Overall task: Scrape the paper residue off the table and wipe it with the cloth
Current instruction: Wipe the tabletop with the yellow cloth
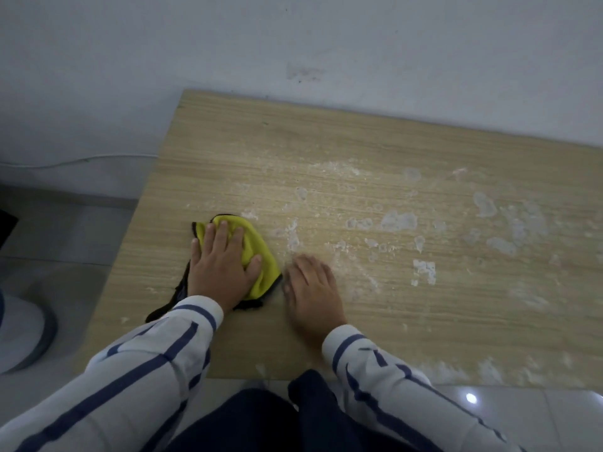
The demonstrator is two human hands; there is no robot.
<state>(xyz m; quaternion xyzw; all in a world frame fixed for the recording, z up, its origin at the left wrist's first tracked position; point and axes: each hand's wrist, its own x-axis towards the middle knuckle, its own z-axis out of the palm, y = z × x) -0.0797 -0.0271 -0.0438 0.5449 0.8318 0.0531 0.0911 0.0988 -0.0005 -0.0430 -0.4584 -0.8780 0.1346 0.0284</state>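
A light wooden table (pixel 359 321) carries white paper residue (pixel 398 221) in patches and flecks across its middle and right. A bunched yellow cloth (pixel 257 252) with a black edge lies near the table's left side. My left hand (pixel 220 265) presses flat on the cloth with its fingers spread over it. Just right of the cloth, my right hand (pixel 311 288) rests palm down on the bare wood, fingers loosely bent and blurred, holding nothing that I can see. No scraper shows.
A white wall (pixel 293 44) runs along the table's far edge. A thin white cable (pixel 81 159) trails along the wall at the left. The tiled floor (pixel 65 230) lies left of and below the table, with a pale round object (pixel 23 331) at the far left.
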